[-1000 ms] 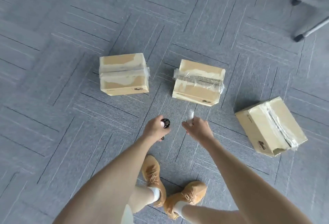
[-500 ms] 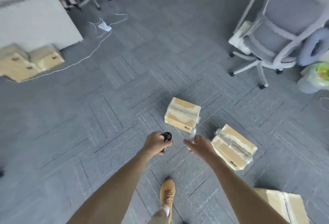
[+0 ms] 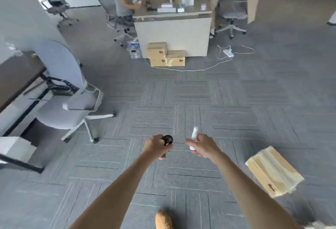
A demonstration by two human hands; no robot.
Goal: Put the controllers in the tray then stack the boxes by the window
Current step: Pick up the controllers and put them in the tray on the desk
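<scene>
Controllers sit one in each of the hands, carried out in front of the body at about waist height, which I judge suits someone walking them across the room toward a tray rather than setting them down here. No tray shows anywhere in view, so where they are headed cannot be told.

The left hand (image 3: 156,146) is wrapped closed around a black controller (image 3: 167,142), its rounded head poking out above the curled fingers and the handle running down through the fist. The right hand (image 3: 203,146) is closed more loosely on a white controller (image 3: 193,137), pinching its lower part so that the slim upper end stands up past the thumb. The two hands are apart, with bare carpeted floor (image 3: 181,101) between and ahead of them.

Just to the right of the right hand, lower down, a taped cardboard box (image 3: 272,171) lies on the floor, untouched. Far ahead of both hands, more boxes (image 3: 166,55) are stacked against the end of a counter (image 3: 172,34), where other people are busy. An office chair (image 3: 67,90) stands well off to the left of the left hand. Box stacking looks not yet begun.
</scene>
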